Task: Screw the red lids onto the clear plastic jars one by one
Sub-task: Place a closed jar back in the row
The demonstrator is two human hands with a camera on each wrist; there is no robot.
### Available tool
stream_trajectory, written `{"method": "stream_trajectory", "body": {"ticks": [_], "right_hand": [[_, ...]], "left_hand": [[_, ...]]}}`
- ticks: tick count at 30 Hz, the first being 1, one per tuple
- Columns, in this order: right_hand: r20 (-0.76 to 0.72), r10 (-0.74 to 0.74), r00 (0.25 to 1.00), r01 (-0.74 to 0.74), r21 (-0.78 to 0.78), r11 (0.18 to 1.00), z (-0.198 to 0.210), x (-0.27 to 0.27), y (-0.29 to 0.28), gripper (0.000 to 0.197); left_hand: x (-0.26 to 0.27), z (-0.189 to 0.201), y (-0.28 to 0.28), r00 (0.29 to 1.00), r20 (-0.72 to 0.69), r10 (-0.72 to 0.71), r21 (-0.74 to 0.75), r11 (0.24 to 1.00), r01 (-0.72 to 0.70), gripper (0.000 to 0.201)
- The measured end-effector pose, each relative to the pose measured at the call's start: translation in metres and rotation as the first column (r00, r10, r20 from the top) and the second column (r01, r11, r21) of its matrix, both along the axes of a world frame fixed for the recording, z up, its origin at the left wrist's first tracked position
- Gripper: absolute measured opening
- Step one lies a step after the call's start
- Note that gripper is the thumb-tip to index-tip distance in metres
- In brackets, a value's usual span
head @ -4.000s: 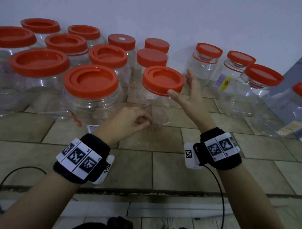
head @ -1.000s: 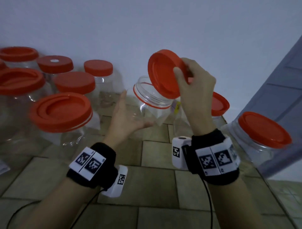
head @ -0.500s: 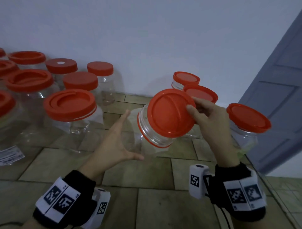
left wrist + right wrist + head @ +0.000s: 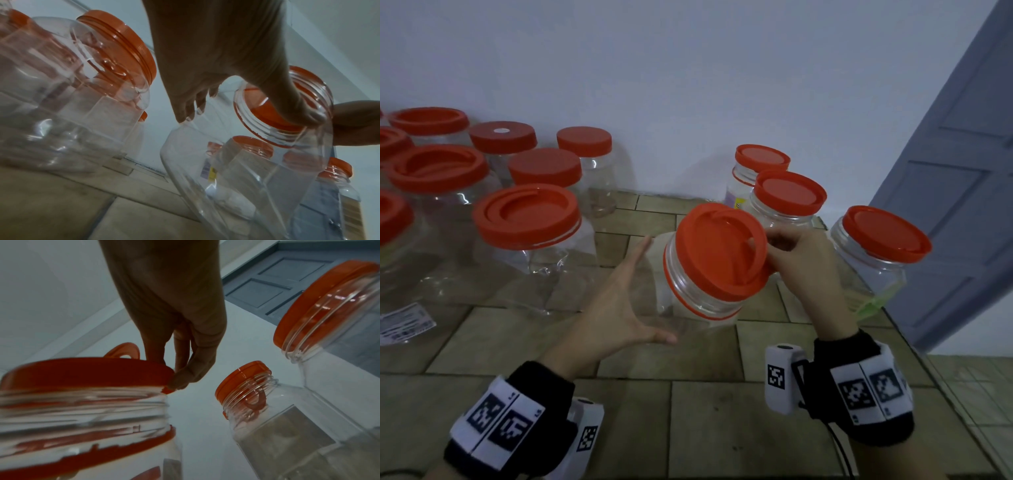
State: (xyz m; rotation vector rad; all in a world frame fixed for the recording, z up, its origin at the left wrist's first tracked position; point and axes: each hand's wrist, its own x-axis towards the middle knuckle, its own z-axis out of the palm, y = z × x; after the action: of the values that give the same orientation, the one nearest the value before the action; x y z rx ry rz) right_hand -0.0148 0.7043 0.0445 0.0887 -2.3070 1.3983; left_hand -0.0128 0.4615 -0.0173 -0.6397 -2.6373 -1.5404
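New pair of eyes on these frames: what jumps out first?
The tilted clear jar at centre, its red lid pinched at the rim by the right hand while the left hand lies open against its side. Next, the crowd of red-lidded jars on the tiled floor along the white wall.

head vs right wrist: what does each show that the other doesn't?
Head only: the left hand steadying the tilted clear jar with straight fingers, both wristbands, the tiled floor, and the lidded jars at far left.

Right wrist only: the underside of the red lid over the bare neck threads, and the right hand's fingers pinching its rim.

Both: the right hand on that lid, two neighbouring lidded jars, the blue-grey door and the white wall.
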Motion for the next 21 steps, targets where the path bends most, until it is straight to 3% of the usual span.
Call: {"method": "stream_trajectory", "body": {"ticks": [4, 11, 14, 19, 21], "right_hand": [[0.111, 0.076, 0.991, -0.076, -0.003, 0.997, -0.001, -0.001, -0.006, 0.009], [0.118, 0.052, 0.992, -0.052, -0.005, 0.999, -0.001, -0.007, -0.014, 0.012], [0.166, 0.127, 0.978, -0.125, -0.021, 0.992, 0.003, -0.008, -0.012, 0.014], [0.165, 0.183, 0.969, -0.196, 0.066, 0.978, 0.009, -0.007, 0.000, 0.028], [0.147, 0.253, 0.956, -0.276, 0.157, 0.948, 0.014, -0.004, 0.001, 0.049]], "left_hand": [[0.001, -0.005, -0.001, 0.999, 0.034, 0.009, 0.024, 1.000, -0.010, 0.134], [0.000, -0.009, -0.003, 0.997, 0.072, 0.016, 0.056, 0.998, -0.020, 0.141], [-0.001, -0.010, -0.005, 0.996, 0.088, 0.008, 0.069, 0.997, -0.014, 0.143], [-0.002, -0.010, -0.007, 0.995, 0.100, -0.002, 0.076, 0.997, -0.006, 0.143], [-0.002, -0.009, -0.007, 0.996, 0.093, -0.006, 0.072, 0.997, -0.001, 0.139]]}}
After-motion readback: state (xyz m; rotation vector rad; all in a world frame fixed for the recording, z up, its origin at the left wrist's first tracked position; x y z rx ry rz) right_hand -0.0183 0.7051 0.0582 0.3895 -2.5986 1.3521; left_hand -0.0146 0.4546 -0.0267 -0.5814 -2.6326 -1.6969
